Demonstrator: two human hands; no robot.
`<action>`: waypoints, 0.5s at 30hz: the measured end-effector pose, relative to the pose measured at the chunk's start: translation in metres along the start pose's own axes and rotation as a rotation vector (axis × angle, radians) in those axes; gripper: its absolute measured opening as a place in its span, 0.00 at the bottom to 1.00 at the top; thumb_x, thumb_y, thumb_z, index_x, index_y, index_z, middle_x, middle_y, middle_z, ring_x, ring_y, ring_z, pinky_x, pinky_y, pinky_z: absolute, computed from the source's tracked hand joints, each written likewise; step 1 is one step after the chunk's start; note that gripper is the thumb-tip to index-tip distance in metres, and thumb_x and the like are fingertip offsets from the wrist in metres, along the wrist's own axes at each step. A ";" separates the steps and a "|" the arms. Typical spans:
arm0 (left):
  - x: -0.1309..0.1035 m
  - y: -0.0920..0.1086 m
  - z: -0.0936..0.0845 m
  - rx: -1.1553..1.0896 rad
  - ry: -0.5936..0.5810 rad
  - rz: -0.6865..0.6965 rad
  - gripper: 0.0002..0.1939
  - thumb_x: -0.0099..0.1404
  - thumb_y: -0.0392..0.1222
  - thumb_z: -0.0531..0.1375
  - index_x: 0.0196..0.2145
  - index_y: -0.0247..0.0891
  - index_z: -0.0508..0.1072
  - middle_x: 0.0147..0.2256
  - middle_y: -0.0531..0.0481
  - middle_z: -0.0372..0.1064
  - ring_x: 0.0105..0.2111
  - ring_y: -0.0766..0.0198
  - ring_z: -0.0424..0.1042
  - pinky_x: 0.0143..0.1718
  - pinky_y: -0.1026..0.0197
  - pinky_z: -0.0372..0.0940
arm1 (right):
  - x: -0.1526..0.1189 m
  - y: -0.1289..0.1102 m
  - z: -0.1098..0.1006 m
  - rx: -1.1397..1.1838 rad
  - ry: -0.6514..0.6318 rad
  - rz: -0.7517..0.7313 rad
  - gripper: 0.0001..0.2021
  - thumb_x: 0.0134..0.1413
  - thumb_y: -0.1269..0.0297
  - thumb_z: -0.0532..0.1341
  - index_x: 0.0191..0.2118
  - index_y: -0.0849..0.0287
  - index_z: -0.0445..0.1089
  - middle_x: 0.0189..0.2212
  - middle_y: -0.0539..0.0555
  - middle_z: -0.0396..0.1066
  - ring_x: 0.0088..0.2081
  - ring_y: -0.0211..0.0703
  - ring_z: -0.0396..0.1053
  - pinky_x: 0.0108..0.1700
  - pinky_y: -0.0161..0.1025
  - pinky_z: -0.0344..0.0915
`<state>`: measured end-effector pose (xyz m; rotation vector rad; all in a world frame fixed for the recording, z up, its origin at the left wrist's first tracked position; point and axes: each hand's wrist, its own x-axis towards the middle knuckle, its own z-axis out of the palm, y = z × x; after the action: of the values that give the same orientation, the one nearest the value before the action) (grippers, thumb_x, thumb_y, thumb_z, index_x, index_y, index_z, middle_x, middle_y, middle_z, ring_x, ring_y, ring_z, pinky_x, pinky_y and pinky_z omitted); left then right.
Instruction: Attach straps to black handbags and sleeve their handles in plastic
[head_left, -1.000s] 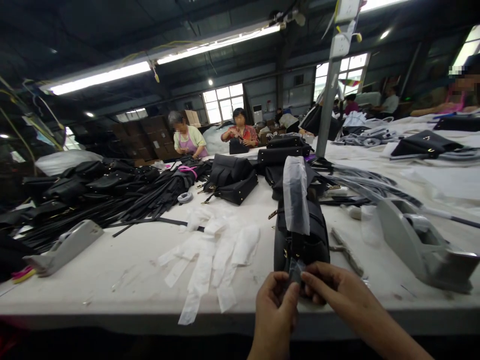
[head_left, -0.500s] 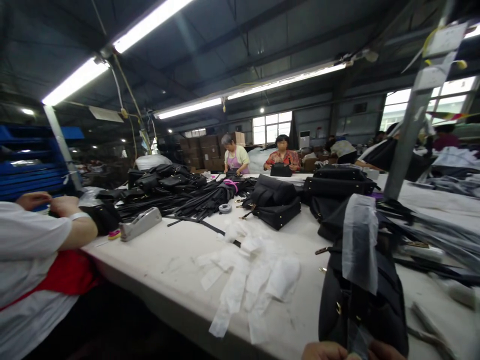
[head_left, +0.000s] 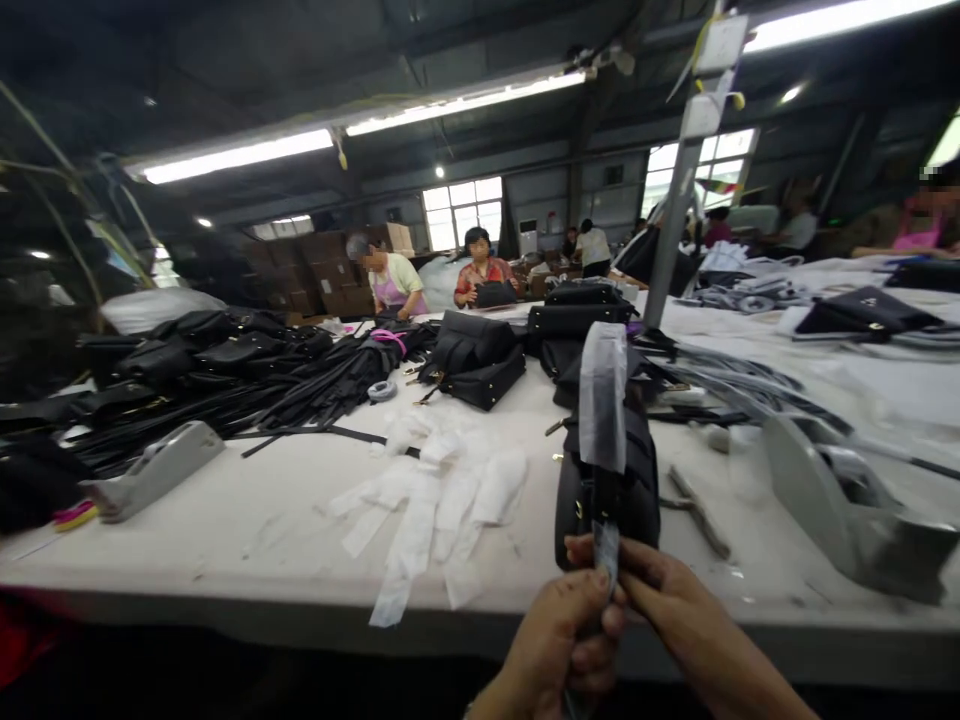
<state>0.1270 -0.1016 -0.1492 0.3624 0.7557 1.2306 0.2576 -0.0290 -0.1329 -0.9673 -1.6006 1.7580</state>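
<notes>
A black bag (head_left: pixel 637 480) stands on the table in front of me, with gold-coloured metal fittings. A strip of cloudy plastic wrap (head_left: pixel 602 395) lies around its raised strap. At the bag's near side, my left hand (head_left: pixel 559 630) is closed, thumb pressed on a narrow strap wrapped in clear plastic (head_left: pixel 606 550). My right hand (head_left: pixel 664 590) pinches the same wrapped strap from the right, its fingertips touching the left hand's. The strap's lower end is mostly hidden by my fingers. Loose white plastic strips (head_left: pixel 442 500) lie in a pile to the left.
A grey tape dispenser (head_left: pixel 855 510) stands on the right, another dispenser (head_left: pixel 161 470) on the left. Scissors (head_left: pixel 697 510) lie right of the bag. Black bags (head_left: pixel 480 355) and bundled straps (head_left: pixel 315 390) cover the table's far side. A metal post (head_left: pixel 670 220) rises behind. People work across the table.
My view has swung right, bringing the right-hand dispenser into sight and leaving the neighbouring person's arms out. Both hands now show fully, still at the wrapped strap.
</notes>
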 end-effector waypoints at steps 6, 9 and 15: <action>-0.001 -0.005 -0.002 -0.178 -0.019 -0.066 0.19 0.55 0.46 0.72 0.34 0.31 0.70 0.22 0.60 0.60 0.12 0.84 0.43 0.11 0.75 0.35 | -0.005 -0.003 0.006 0.478 -0.186 0.206 0.14 0.41 0.73 0.62 0.38 0.60 0.77 0.51 0.57 0.76 0.53 0.47 0.71 0.55 0.40 0.64; 0.002 -0.007 -0.005 -0.122 -0.005 -0.039 0.21 0.53 0.49 0.72 0.33 0.32 0.69 0.22 0.61 0.59 0.12 0.84 0.42 0.11 0.75 0.35 | 0.000 -0.002 0.009 0.471 -0.177 0.206 0.11 0.42 0.74 0.61 0.36 0.60 0.74 0.48 0.57 0.77 0.43 0.43 0.75 0.50 0.39 0.66; 0.009 0.001 -0.018 0.700 0.206 0.330 0.25 0.62 0.64 0.60 0.29 0.35 0.72 0.21 0.52 0.67 0.14 0.73 0.58 0.15 0.68 0.51 | -0.005 0.012 -0.007 -0.051 -0.112 -0.118 0.14 0.57 0.58 0.60 0.44 0.59 0.75 0.36 0.55 0.78 0.42 0.48 0.74 0.52 0.43 0.66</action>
<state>0.1154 -0.0954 -0.1642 0.9723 1.3430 1.2915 0.2673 -0.0306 -0.1439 -0.7924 -1.7431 1.7249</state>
